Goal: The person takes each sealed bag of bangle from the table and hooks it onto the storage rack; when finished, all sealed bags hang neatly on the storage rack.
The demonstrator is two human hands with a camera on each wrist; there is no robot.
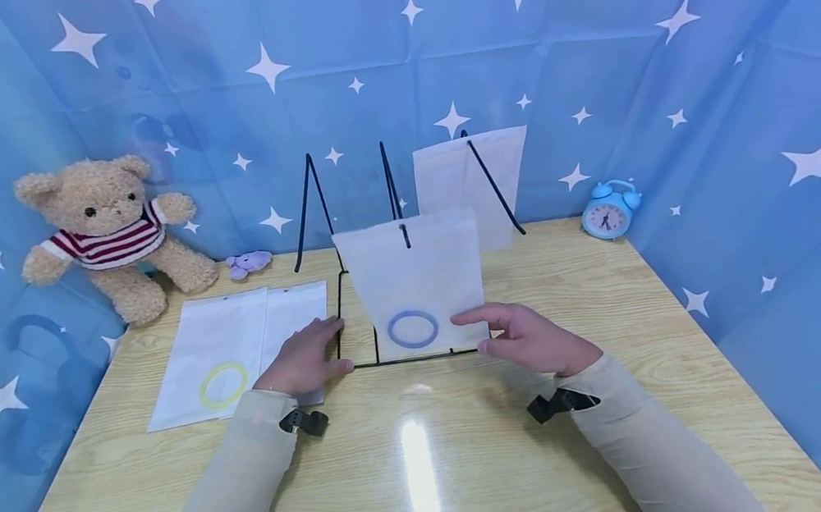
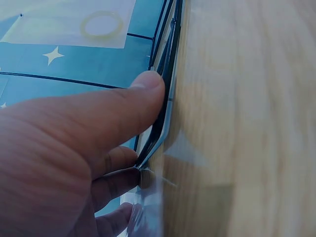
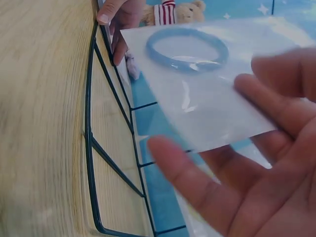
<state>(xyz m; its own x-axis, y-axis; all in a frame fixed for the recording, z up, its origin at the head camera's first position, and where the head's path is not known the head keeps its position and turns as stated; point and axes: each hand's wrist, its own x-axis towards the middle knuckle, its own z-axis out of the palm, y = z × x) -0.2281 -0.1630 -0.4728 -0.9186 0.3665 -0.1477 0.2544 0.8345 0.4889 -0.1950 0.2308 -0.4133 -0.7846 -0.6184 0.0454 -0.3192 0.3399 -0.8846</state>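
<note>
A black wire display rack stands on the table. From its middle hook hangs a white packet with a blue ring showing at the bottom. My left hand grips the rack's left side, thumb on one side of the wire and fingers on the other in the left wrist view. My right hand is at the packet's lower right edge, index finger extended over its face. In the right wrist view its fingers are spread around the packet, and some pass behind it.
Another white packet hangs at the back right of the rack. Two packets lie flat left of it, the nearer with a yellow ring. A teddy bear, a small purple toy and a blue alarm clock stand along the curtain.
</note>
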